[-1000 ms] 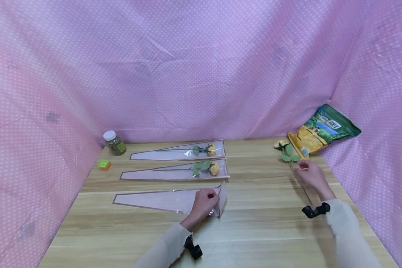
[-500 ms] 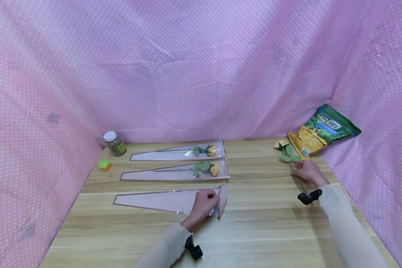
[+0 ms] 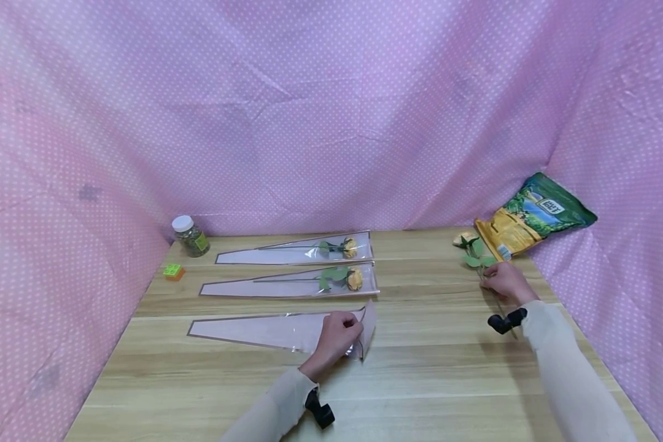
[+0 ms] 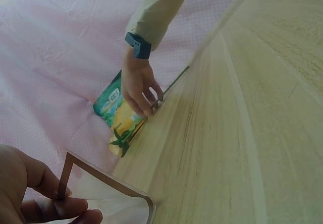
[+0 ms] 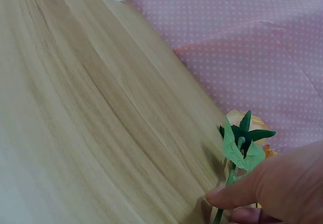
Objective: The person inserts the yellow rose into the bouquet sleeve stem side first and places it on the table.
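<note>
My left hand [image 3: 337,334] pinches the open end of a pale pink flower sleeve [image 3: 254,328], a long tapering wrapper with a brown border and a clear film. The left wrist view shows its lifted bordered edge [image 4: 106,174] between thumb and fingers. Over at the right side of the table, my right hand [image 3: 508,283] pinches the green stem of a yellow rose [image 3: 465,239], just below its leaves. Its bloom [image 5: 252,120] points away from me, while the stem's lower end passes beneath the wrist.
Two more sleeves [image 3: 237,288] [image 3: 243,257], each with a yellow rose inside, lie behind the held one. A green and yellow bag [image 3: 536,212] leans at the back right. A white-capped jar [image 3: 190,238] and a green-and-orange block [image 3: 174,272] sit at the back left.
My right hand has moved slightly left and closed its fingers on the rose stem. The left hand has stayed in place on the sleeve.
</note>
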A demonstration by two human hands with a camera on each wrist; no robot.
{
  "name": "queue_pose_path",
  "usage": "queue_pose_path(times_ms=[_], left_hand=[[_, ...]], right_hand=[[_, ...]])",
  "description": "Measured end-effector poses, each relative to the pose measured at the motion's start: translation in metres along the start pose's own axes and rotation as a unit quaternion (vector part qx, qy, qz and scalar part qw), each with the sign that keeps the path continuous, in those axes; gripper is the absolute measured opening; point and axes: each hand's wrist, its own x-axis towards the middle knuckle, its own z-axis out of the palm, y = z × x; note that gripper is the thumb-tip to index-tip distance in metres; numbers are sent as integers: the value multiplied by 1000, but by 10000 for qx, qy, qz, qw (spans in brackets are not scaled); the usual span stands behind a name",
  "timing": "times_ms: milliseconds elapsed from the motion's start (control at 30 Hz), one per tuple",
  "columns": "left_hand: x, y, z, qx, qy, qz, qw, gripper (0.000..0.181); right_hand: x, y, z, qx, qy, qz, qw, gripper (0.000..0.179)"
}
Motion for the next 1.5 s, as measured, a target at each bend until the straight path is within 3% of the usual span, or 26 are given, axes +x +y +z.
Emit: queue_pose_path(times_ms=[200, 733, 1133, 1267, 1500], left_hand=[[1, 0, 0, 3, -27, -51, 10000, 20], [0, 0, -1, 128, -42, -57, 9999, 20], [1, 0, 0, 137, -56, -62, 9999, 21], [0, -1, 1, 130, -51, -17, 9999, 20], [0, -2, 1, 93, -84, -57, 9999, 20]], right_hand=[[-1, -2, -1, 211, -105, 103, 9997, 32], [-2, -4, -1, 619, -310, 418, 9967, 20], [-14, -5, -6, 990, -292, 250, 9943, 43], [-19, -5, -7, 1563, -325, 170, 9870, 48], [-25, -3, -9, 2895, -543, 306, 9551, 37]])
